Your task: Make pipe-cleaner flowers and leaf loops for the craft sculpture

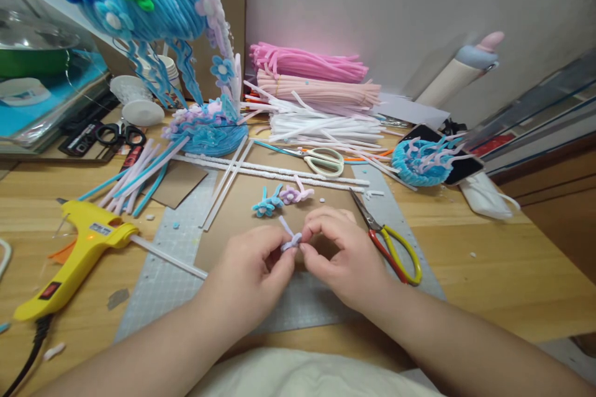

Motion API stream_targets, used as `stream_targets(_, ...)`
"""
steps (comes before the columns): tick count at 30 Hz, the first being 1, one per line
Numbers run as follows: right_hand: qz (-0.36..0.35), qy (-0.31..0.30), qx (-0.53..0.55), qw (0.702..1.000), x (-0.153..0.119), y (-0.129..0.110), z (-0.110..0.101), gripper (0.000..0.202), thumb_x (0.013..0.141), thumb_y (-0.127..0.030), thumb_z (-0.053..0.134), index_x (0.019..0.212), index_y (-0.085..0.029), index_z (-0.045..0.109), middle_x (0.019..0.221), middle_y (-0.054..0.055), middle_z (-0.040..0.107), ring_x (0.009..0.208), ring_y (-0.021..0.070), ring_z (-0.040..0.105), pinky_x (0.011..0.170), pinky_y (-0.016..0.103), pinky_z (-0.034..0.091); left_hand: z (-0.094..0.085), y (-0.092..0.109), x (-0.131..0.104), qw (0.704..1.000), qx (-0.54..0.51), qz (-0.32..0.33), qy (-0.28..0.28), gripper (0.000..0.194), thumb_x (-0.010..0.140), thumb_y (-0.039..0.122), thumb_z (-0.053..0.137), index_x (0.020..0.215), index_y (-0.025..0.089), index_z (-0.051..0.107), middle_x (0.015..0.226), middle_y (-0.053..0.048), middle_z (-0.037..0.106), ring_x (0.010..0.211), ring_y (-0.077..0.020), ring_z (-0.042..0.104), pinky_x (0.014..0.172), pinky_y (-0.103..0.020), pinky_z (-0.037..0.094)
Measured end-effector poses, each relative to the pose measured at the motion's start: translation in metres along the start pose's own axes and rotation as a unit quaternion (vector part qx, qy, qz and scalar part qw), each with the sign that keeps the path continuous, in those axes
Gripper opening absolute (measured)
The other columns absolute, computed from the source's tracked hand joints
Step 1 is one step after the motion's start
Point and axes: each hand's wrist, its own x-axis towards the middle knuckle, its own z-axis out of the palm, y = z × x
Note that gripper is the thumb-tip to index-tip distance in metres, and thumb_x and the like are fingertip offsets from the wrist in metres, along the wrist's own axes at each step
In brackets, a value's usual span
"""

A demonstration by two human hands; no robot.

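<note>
Lilac fuzzy stem (pixel 291 241) is held between both hands, above the cardboard sheet (pixel 213 254) and near the middle of the desk's (pixel 503 279) near edge. Thumb and fingers of the left hand (pixel 254 263) pinch one side of it; those of the right hand (pixel 342 254) pinch the other.

Surroundings: one pair of red-and-yellow scissors (pixel 376 226) lies just beside the right hand. One yellow glue gun (pixel 79 254) lies toward the desk's left edge, its glue stick (pixel 170 257) running up to the left forearm and crowding that side. One large blue flowered piece (pixel 153 3) rises at the far left, partly blocking the view behind it.

Count: small flowers, two, one blue (pixel 267 205) and one lilac (pixel 289 195), beyond the hands; loose clear sticks (pixel 229 185), two; long white strands (pixel 261 165), two; scissors, three pairs, including black (pixel 121 127) and cream-handled (pixel 313 153); stem bundles along the far edge, three: hot pink (pixel 307 62), pale pink (pixel 321 88), white (pixel 326 127).
</note>
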Motion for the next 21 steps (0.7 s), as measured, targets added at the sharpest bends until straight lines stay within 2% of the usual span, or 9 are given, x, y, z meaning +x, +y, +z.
stream_targets(7, -0.041, 0.022, -0.039, 0.998, -0.0027, 0.0006, -0.0004, 0.011, 0.073, -0.01, 0.058, 0.075, -0.021, 0.057, 0.083, 0.001, 0.062, 0.082, 0.0175, 0.056, 0.076, 0.035, 0.032, 0.0006, -0.0006, -0.0012, 1.0, 0.001, 0.009, 0.008, 0.021, 0.084, 0.022, 0.046, 0.067, 0.018, 0.056, 0.059, 0.003, 0.053, 0.056, -0.0116, 0.046, 0.053, -0.024, 0.031)
stream_targets(12, -0.07, 0.04, -0.067, 0.994, -0.0051, -0.0024, 0.0017, 0.012, 0.074, -0.009, 0.056, 0.076, -0.021, 0.056, 0.079, 0.001, 0.062, 0.08, 0.0172, 0.056, 0.075, 0.036, 0.032, 0.0026, -0.0008, -0.0029, 0.999, -0.031, -0.01, 0.013, 0.021, 0.085, 0.024, 0.047, 0.068, 0.018, 0.059, 0.06, 0.002, 0.054, 0.057, -0.0124, 0.048, 0.055, -0.025, 0.033)
stream_targets(16, -0.105, 0.051, -0.105, 0.988, -0.0082, -0.0033, 0.0026, 0.01, 0.079, -0.01, 0.053, 0.078, -0.02, 0.054, 0.083, 0.002, 0.062, 0.081, 0.0175, 0.055, 0.077, 0.037, 0.031, 0.0048, -0.0013, -0.0038, 0.994, -0.102, -0.034, 0.015, 0.02, 0.084, 0.026, 0.048, 0.071, 0.017, 0.061, 0.06, 0.002, 0.054, 0.057, -0.0123, 0.047, 0.054, -0.024, 0.034)
stream_targets(21, -0.107, 0.046, -0.137, 0.984, -0.0101, -0.0028, 0.0031, 0.008, 0.081, -0.013, 0.051, 0.078, -0.021, 0.053, 0.085, 0.003, 0.061, 0.081, 0.0182, 0.053, 0.078, 0.038, 0.03, 0.0065, -0.0022, -0.0019, 0.976, -0.206, -0.072, 0.014, 0.021, 0.083, 0.03, 0.05, 0.068, 0.017, 0.059, 0.06, 0.002, 0.052, 0.057, -0.012, 0.046, 0.053, -0.023, 0.036)
